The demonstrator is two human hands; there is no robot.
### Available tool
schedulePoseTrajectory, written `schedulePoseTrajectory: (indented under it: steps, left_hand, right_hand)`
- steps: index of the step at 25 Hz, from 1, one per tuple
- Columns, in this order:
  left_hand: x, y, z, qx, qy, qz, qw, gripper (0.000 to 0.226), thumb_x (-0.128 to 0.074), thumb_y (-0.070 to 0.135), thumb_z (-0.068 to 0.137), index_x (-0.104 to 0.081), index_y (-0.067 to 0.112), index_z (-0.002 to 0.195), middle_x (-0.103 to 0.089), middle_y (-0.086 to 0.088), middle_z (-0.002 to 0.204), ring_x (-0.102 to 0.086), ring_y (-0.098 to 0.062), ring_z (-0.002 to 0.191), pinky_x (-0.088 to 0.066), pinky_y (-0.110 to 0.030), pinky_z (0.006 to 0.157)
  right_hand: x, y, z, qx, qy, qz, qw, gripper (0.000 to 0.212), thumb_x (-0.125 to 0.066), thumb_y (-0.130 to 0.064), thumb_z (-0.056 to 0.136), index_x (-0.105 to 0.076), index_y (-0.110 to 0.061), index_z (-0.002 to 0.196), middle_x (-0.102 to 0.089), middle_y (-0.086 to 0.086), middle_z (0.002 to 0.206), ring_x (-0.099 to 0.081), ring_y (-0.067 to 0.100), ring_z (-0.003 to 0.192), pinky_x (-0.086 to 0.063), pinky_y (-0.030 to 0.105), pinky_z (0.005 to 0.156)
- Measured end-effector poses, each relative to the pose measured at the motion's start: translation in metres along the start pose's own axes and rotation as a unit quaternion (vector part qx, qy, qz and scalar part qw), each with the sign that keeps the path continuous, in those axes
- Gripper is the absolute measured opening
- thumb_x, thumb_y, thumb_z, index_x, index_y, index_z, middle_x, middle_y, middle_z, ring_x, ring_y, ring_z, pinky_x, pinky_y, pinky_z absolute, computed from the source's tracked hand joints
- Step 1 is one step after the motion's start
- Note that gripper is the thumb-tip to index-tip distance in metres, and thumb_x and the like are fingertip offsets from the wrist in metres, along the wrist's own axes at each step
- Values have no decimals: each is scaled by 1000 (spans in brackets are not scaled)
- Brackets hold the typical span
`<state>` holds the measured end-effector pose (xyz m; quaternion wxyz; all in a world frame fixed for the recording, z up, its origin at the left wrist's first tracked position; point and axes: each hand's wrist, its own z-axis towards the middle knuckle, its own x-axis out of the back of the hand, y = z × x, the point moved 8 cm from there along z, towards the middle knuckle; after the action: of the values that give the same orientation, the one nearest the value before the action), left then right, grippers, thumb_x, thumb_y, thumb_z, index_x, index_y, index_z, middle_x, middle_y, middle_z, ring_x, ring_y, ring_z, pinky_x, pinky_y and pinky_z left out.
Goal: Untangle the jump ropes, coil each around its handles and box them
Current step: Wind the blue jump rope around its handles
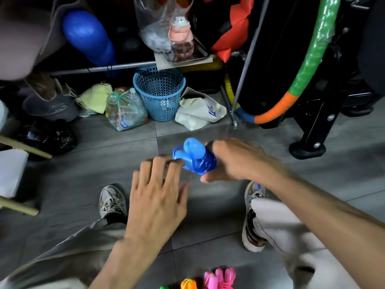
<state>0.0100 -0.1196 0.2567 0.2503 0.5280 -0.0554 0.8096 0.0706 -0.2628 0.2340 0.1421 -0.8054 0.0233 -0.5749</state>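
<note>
While the right hand (233, 161) held the blue jump rope (195, 157) in a curled grip above the floor (312, 155), cord wound round its handles, the left hand (158, 195) hovered beside it, fingers spread. Should that grip slacken, the coil would likely spring loose. Pink jump rope (220, 277) lay near the person's lap.

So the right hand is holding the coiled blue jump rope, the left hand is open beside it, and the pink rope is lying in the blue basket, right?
Not quite. The head view shows the pink rope on the floor near the person, not in the blue basket. The rest holds: the right hand holds the blue jump rope, the left hand open beside it.
</note>
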Motion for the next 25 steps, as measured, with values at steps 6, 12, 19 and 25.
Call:
schedulePoseTrajectory:
  steps: [6,12,19,25]
  left_hand:
    - [-42,20,-6,-107,-115,151,976,103,-76,12,55,-31,-1,147,-60,-21,120,-53,-36,120,-17,-62,113]
    - [-61,-15,0,83,-271,-55,957,52,-72,31,69,-46,21,112,-64,2,84,-66,-25,78,-51,-32,68]
    - [-59,-27,0,168,-223,-207,938,52,-74,20,63,-46,30,106,-62,10,77,-63,-18,73,-51,-34,71]
    - [-63,-38,-2,238,-222,-289,900,55,-79,27,56,-53,35,104,-67,13,81,-65,-12,79,-54,-39,78]
  right_hand:
    - [-26,-37,-10,110,0,-98,989,37,-71,-36,80,-58,-19,110,-64,0,106,-63,21,90,-41,27,71]
    - [-19,-59,-12,172,62,-182,966,41,-71,-16,80,-49,-16,115,-50,2,109,-64,22,87,-34,32,61]
    - [-12,-64,-13,169,110,-205,958,46,-73,-24,82,-44,-15,116,-62,2,104,-65,23,89,-36,33,62]
    - [-11,-63,-11,175,115,-180,961,46,-69,-27,84,-42,-15,119,-60,2,108,-64,24,89,-37,32,61]
